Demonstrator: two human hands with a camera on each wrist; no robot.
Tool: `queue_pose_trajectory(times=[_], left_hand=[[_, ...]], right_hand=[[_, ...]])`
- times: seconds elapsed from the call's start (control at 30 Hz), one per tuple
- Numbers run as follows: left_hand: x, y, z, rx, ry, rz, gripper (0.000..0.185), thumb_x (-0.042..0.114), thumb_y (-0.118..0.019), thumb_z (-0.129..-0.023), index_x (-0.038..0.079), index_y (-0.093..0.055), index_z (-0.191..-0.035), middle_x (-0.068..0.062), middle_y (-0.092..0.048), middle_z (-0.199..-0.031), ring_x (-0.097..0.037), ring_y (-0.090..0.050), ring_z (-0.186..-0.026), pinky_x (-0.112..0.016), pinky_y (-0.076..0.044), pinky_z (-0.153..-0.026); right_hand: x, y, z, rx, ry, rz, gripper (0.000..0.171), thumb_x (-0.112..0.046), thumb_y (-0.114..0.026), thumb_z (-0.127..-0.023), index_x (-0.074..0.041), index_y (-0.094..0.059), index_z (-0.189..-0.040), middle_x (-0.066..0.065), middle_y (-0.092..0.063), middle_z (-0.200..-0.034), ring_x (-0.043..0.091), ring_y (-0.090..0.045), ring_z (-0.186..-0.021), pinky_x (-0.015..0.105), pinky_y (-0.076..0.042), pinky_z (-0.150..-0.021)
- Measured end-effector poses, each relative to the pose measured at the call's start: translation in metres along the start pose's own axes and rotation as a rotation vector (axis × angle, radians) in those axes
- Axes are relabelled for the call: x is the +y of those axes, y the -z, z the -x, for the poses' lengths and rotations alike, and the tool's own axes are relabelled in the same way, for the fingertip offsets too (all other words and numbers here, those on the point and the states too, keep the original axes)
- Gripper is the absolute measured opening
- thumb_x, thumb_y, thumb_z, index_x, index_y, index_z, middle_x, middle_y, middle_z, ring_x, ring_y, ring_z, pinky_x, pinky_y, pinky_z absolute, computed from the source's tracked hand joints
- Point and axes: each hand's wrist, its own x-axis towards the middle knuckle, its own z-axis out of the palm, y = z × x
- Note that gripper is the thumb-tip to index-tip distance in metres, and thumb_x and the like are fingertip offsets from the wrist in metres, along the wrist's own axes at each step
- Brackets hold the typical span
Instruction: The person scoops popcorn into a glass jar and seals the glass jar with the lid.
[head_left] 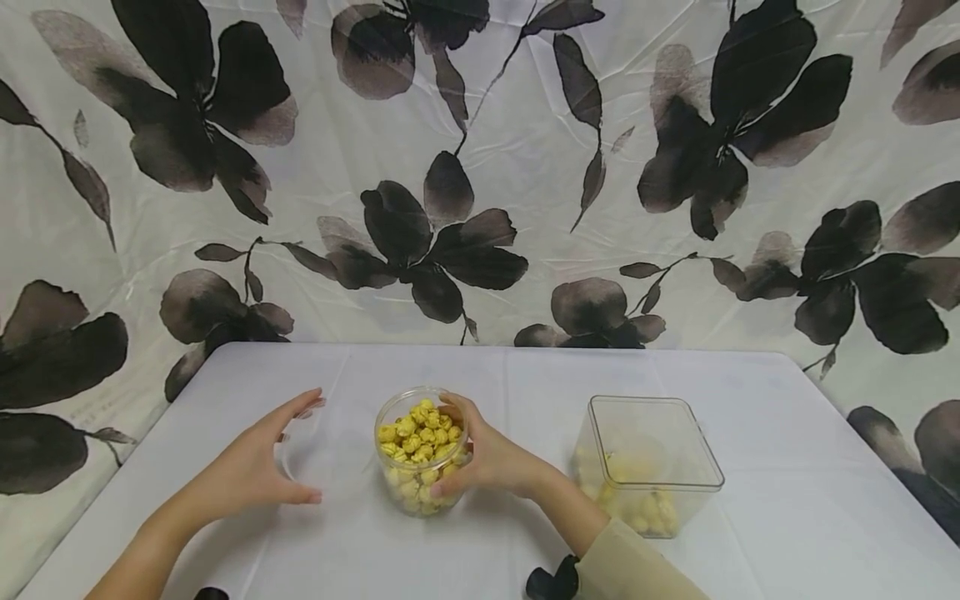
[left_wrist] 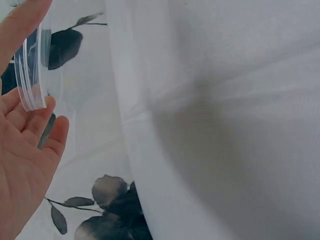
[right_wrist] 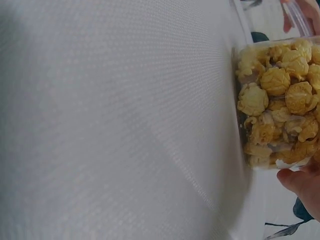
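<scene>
A round clear jar [head_left: 418, 467] full of yellow popcorn [right_wrist: 277, 100] stands uncovered on the white table. My right hand [head_left: 480, 454] grips it from the right, thumb at the front and fingers round the far side. To the left of the jar, my left hand [head_left: 255, 467] holds a clear round lid [left_wrist: 32, 72] by its rim, apart from the jar. In the left wrist view the lid stands on edge between thumb and fingers; in the head view it is hard to make out.
A square clear container [head_left: 648, 467] with a lid on top stands to the right of the jar, with yellow pieces inside. My right forearm passes close to its left side. White cloth covers the table [head_left: 810, 500], and a flower-printed curtain [head_left: 480, 167] hangs behind.
</scene>
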Motion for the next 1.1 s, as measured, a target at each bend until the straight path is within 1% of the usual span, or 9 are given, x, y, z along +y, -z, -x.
queue_pose_trajectory(times=[0.07,0.23,0.43,0.57,0.73,0.8,0.87,1.0,1.1], left_hand=[[0.003,0.003,0.0,0.006,0.009,-0.003,0.116,0.036,-0.09,-0.053,0.006,-0.027,-0.145,-0.015,-0.046,-0.135,-0.027,-0.044,-0.117,-0.042,-0.045,-0.082],[0.008,0.009,0.0,0.059,-0.004,0.004,0.119,0.029,-0.092,-0.052,0.015,-0.024,-0.148,-0.011,-0.046,-0.136,-0.008,-0.038,-0.118,-0.023,-0.039,-0.083],[0.016,0.016,-0.002,0.083,-0.038,0.028,0.121,0.029,-0.091,-0.053,0.021,-0.019,-0.15,-0.011,-0.044,-0.138,0.0,-0.034,-0.12,-0.009,-0.032,-0.086],[0.018,0.019,-0.003,0.102,-0.042,0.062,0.12,0.028,-0.092,-0.052,0.022,-0.021,-0.149,-0.011,-0.044,-0.138,0.009,-0.03,-0.119,-0.005,-0.03,-0.086],[0.022,0.023,-0.005,0.089,-0.034,0.145,0.12,0.02,-0.091,-0.055,0.025,-0.017,-0.15,-0.01,-0.04,-0.141,0.012,-0.028,-0.121,-0.003,-0.027,-0.089],[0.024,0.024,-0.007,0.081,-0.039,0.208,0.12,0.014,-0.09,-0.057,0.026,-0.015,-0.15,-0.006,-0.038,-0.142,0.012,-0.028,-0.123,-0.002,-0.026,-0.091],[0.025,0.024,-0.009,0.083,-0.058,0.29,0.119,0.006,-0.087,-0.059,0.023,-0.013,-0.15,-0.002,-0.036,-0.142,0.011,-0.028,-0.124,-0.003,-0.027,-0.093],[0.025,0.019,-0.017,0.095,-0.149,0.559,0.114,-0.016,-0.078,-0.06,0.011,-0.013,-0.15,0.002,-0.035,-0.143,0.003,-0.028,-0.131,-0.01,-0.032,-0.097],[0.025,0.013,-0.021,0.11,-0.208,0.79,0.111,-0.027,-0.07,-0.059,0.004,-0.013,-0.149,-0.001,-0.035,-0.142,-0.003,-0.029,-0.132,-0.017,-0.036,-0.097]], right_hand=[[0.0,-0.001,0.0,0.0,-0.002,-0.001,0.104,-0.01,-0.082,-0.068,-0.025,-0.015,-0.146,0.005,-0.025,-0.148,0.022,-0.024,-0.135,0.045,-0.024,-0.107],[0.001,0.0,0.0,-0.001,-0.007,0.01,0.104,-0.012,-0.082,-0.068,-0.027,-0.015,-0.146,0.004,-0.025,-0.148,0.024,-0.023,-0.136,0.048,-0.02,-0.108],[0.002,0.001,0.0,0.004,-0.006,0.013,0.105,-0.011,-0.083,-0.068,-0.027,-0.015,-0.146,0.004,-0.025,-0.148,0.023,-0.024,-0.136,0.046,-0.023,-0.107],[0.003,0.0,-0.001,0.001,-0.003,-0.003,0.104,-0.01,-0.082,-0.068,-0.027,-0.016,-0.146,0.004,-0.026,-0.148,0.022,-0.025,-0.135,0.044,-0.024,-0.107],[0.004,0.0,-0.001,0.0,0.002,-0.013,0.104,-0.01,-0.082,-0.068,-0.027,-0.015,-0.146,0.002,-0.026,-0.148,0.021,-0.024,-0.135,0.044,-0.024,-0.107],[0.004,0.0,-0.001,0.0,0.005,-0.012,0.104,-0.011,-0.082,-0.068,-0.027,-0.015,-0.146,0.002,-0.026,-0.148,0.021,-0.024,-0.136,0.044,-0.024,-0.107],[0.004,0.0,-0.001,-0.001,0.007,-0.011,0.104,-0.011,-0.082,-0.068,-0.027,-0.015,-0.146,0.001,-0.026,-0.148,0.021,-0.024,-0.135,0.044,-0.024,-0.106],[0.005,0.0,-0.001,0.004,0.005,-0.007,0.104,-0.012,-0.082,-0.068,-0.028,-0.016,-0.146,0.001,-0.026,-0.148,0.021,-0.025,-0.135,0.044,-0.024,-0.106],[0.005,-0.001,-0.001,0.006,0.002,-0.008,0.104,-0.011,-0.082,-0.068,-0.028,-0.016,-0.146,0.002,-0.026,-0.148,0.021,-0.025,-0.135,0.045,-0.024,-0.106]])
